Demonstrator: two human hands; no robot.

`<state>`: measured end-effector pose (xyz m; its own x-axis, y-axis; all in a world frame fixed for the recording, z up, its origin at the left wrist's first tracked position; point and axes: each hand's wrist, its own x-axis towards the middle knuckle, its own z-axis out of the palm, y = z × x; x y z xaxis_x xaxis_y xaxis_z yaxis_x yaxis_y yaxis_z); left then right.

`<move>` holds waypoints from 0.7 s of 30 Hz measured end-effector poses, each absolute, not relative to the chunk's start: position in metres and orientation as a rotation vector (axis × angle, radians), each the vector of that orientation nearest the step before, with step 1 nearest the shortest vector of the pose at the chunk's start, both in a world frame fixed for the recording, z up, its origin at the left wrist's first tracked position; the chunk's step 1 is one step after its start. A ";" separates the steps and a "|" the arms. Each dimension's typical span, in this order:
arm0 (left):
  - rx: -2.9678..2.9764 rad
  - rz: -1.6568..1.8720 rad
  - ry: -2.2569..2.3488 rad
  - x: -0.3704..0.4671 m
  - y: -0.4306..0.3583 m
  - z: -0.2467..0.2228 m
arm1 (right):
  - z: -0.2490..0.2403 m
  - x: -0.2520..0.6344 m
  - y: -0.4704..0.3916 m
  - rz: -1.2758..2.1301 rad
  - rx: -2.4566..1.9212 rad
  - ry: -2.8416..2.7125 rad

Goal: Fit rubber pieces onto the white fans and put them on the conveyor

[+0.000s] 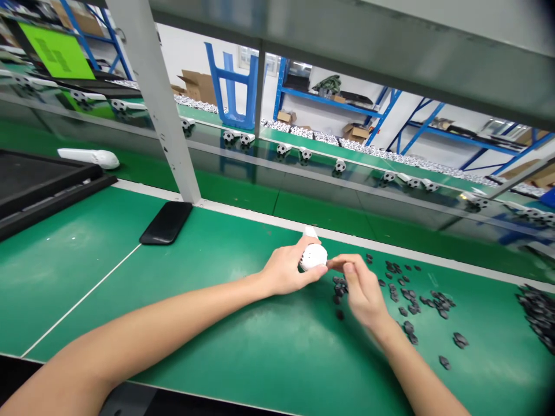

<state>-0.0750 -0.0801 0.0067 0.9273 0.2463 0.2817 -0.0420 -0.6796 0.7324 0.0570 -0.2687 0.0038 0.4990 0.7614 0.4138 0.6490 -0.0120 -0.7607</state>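
Note:
Near the far edge of the green table, my left hand (286,270) is closed around a white plastic part with a round, ball-like head (314,257) and a short white handle pointing away. Beside it on the right, my right hand (362,286) has its fingers pinched together close to the round head. Whatever sits between those fingertips is hidden. Small black pieces (340,286) lie under and around my right hand, and more loose black pieces (408,293) are scattered to its right.
A black phone (167,223) lies at the left by a grey post (158,98). A black tray (39,185) is at far left, with a white part (89,157) behind it. A dark heap (537,315) sits at far right. Beyond, football-patterned parts (284,150) line a conveyor.

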 end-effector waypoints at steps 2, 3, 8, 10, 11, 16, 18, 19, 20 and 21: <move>2.276 0.485 0.123 -0.074 -0.078 0.007 | 0.010 0.073 -0.276 0.149 -1.790 -1.147; 2.268 0.494 0.116 -0.073 -0.076 0.007 | 0.012 0.083 -0.279 0.140 -1.873 -1.145; 2.116 0.557 0.141 -0.070 -0.066 0.006 | 0.004 0.117 -0.285 0.139 -2.240 -1.342; 2.066 0.554 0.134 -0.069 -0.065 0.004 | -0.002 0.120 -0.281 0.153 -2.269 -1.349; 2.041 0.542 0.129 -0.069 -0.066 0.003 | -0.006 0.120 -0.279 0.155 -2.271 -1.336; 1.926 0.470 0.144 -0.071 -0.073 -0.004 | -0.014 0.118 -0.269 0.162 -2.225 -1.271; 1.902 0.439 0.131 -0.071 -0.074 -0.005 | -0.013 0.117 -0.268 0.162 -2.219 -1.252; 1.889 0.429 0.121 -0.071 -0.075 -0.006 | -0.012 0.116 -0.268 0.162 -2.213 -1.243; 1.877 0.420 0.109 -0.071 -0.075 -0.006 | -0.011 0.114 -0.268 0.161 -2.206 -1.235; 1.868 0.412 0.095 -0.070 -0.075 -0.007 | -0.009 0.112 -0.268 0.158 -2.198 -1.231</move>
<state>-0.0701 -0.0754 -0.0070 0.9348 0.2671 0.2339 -0.1378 -0.3343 0.9323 0.1116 -0.2684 -0.0095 0.5613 0.8069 0.1838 0.7345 -0.3834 -0.5599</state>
